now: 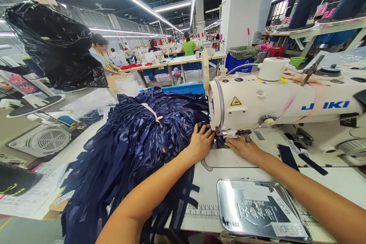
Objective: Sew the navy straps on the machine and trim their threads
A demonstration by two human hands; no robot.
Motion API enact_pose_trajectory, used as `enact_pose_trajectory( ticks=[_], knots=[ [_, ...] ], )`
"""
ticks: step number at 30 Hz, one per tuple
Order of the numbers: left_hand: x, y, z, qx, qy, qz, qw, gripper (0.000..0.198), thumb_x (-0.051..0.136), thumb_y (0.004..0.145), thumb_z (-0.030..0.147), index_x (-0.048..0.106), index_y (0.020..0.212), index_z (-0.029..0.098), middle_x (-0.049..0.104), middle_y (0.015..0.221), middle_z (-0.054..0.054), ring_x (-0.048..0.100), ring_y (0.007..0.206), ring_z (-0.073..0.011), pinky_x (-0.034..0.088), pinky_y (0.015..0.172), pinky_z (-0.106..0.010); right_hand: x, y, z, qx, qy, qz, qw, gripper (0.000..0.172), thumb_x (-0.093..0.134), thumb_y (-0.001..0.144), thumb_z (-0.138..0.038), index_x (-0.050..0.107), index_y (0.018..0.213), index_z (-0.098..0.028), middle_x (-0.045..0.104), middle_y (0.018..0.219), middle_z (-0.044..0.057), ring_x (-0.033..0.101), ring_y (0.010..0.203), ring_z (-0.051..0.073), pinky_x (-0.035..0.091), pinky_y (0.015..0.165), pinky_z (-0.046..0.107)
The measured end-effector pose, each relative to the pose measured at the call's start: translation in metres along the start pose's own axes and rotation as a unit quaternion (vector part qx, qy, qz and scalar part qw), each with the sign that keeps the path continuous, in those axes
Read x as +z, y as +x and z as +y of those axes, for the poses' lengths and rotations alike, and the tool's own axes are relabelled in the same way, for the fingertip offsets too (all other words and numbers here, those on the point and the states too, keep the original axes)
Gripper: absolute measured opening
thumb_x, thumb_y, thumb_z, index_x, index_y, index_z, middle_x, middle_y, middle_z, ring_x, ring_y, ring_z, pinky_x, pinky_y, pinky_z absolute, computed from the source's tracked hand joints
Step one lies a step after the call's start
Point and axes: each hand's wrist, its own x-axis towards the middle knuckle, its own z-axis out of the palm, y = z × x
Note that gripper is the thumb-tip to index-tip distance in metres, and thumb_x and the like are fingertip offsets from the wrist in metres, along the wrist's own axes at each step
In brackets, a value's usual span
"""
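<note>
A white sewing machine (251,97) stands in front of me, and a small dark piece of fabric (220,142) lies under its needle area. My left hand (201,143) lies palm down just left of the needle, fingers spread, touching the edge of the navy fabric. On the other side, my right hand (243,148) reaches to the presser foot with its fingers together; what its fingertips grip is hidden. Left of the machine head is a large bundle of navy fabric strips (134,152), tied with a pale band (152,112). Its loose ends hang over the table's front edge.
A shiny metal tin lid (257,209) lies before the machine, beside a printed ruler (201,212). Navy scraps (288,157) rest on the right. A black plastic bag (57,45) covers something at upper left. Other people (188,47) sit farther back.
</note>
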Motion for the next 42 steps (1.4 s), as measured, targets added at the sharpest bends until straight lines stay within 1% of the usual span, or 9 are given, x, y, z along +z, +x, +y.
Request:
enact_pose_trajectory(
  ticks=[6,14,24,28,31,33,38,40,42],
  knots=[
    [0.002,0.004,-0.001,-0.003,-0.007,-0.004,1.000,0.032,0.040,0.082,0.015,0.058,0.109,0.016,0.058,0.114,-0.011,0.043,0.111,-0.0286,0.024,0.099,-0.057,-0.002,0.001,-0.007,0.042,-0.010,-0.032,0.999,0.026,0.041,0.088,-0.022,0.066,0.094,-0.018,0.070,0.085,0.005,0.063,0.074,0.021,0.047,0.067,0.029],
    [0.002,0.012,-0.002,-0.004,-0.008,-0.020,1.000,0.030,0.040,0.081,0.013,0.059,0.104,0.015,0.060,0.109,-0.010,0.045,0.108,-0.0287,0.025,0.098,-0.057,-0.009,0.006,-0.016,0.098,-0.039,-0.066,0.992,0.027,0.041,0.088,-0.025,0.068,0.091,-0.021,0.069,0.069,0.007,0.063,0.069,0.022,0.045,0.058,0.028],
    [0.003,0.020,-0.004,-0.012,-0.008,-0.031,0.999,0.027,0.044,0.079,0.014,0.060,0.100,0.013,0.061,0.106,-0.011,0.046,0.107,-0.0291,0.027,0.097,-0.056,0.010,0.005,-0.011,0.101,-0.040,-0.022,0.994,0.034,0.036,0.090,-0.026,0.068,0.084,-0.017,0.069,0.071,0.010,0.063,0.063,0.023,0.041,0.058,0.032],
    [-0.001,0.019,0.006,-0.027,-0.005,-0.037,0.999,0.029,0.045,0.078,0.013,0.059,0.103,0.012,0.058,0.112,-0.012,0.045,0.110,-0.0289,0.029,0.097,-0.052,0.014,0.004,-0.010,0.102,-0.033,-0.005,0.994,0.035,0.036,0.090,-0.028,0.068,0.082,-0.017,0.069,0.071,0.010,0.063,0.064,0.023,0.042,0.060,0.032],
    [-0.015,0.005,0.012,-0.029,0.005,-0.036,0.999,0.031,0.047,0.078,0.011,0.057,0.106,0.007,0.053,0.118,-0.016,0.043,0.112,-0.0280,0.036,0.092,-0.041,0.018,0.002,-0.007,0.093,-0.015,0.012,0.995,0.033,0.037,0.088,-0.024,0.069,0.083,-0.017,0.070,0.073,0.009,0.063,0.064,0.021,0.043,0.062,0.031],
    [-0.030,-0.015,0.007,-0.017,0.001,-0.026,1.000,0.025,0.045,0.080,0.011,0.058,0.101,0.007,0.056,0.112,-0.015,0.048,0.105,-0.0236,0.040,0.086,-0.034,0.021,-0.001,-0.006,0.091,-0.005,0.025,0.996,0.032,0.038,0.087,-0.022,0.069,0.084,-0.017,0.070,0.072,0.009,0.063,0.063,0.021,0.044,0.062,0.031],
    [-0.064,-0.081,-0.025,-0.057,0.037,0.088,0.994,0.025,0.034,0.090,0.017,0.059,0.093,0.015,0.059,0.084,-0.006,0.049,0.079,-0.0172,0.038,0.070,-0.031,0.024,-0.002,-0.005,0.105,-0.015,0.023,0.994,0.029,0.042,0.086,-0.025,0.070,0.084,-0.015,0.070,0.069,0.010,0.063,0.061,0.025,0.046,0.060,0.035],
    [-0.067,-0.101,-0.029,0.001,0.066,0.076,0.995,0.024,0.034,0.091,0.017,0.058,0.094,0.015,0.056,0.077,-0.004,0.047,0.073,-0.0164,0.035,0.066,-0.030,0.020,0.002,-0.008,0.095,-0.025,0.010,0.995,0.030,0.041,0.086,-0.023,0.070,0.086,-0.013,0.069,0.068,0.011,0.063,0.061,0.026,0.046,0.058,0.036],
    [-0.066,-0.112,-0.026,0.081,0.090,0.029,0.992,0.021,0.038,0.089,0.015,0.056,0.100,0.015,0.054,0.077,-0.004,0.046,0.073,-0.0164,0.034,0.064,-0.030,0.012,0.004,-0.012,0.073,-0.034,-0.003,0.997,0.028,0.041,0.086,-0.017,0.069,0.088,-0.012,0.069,0.071,0.011,0.063,0.064,0.026,0.047,0.059,0.035]
  ],
)
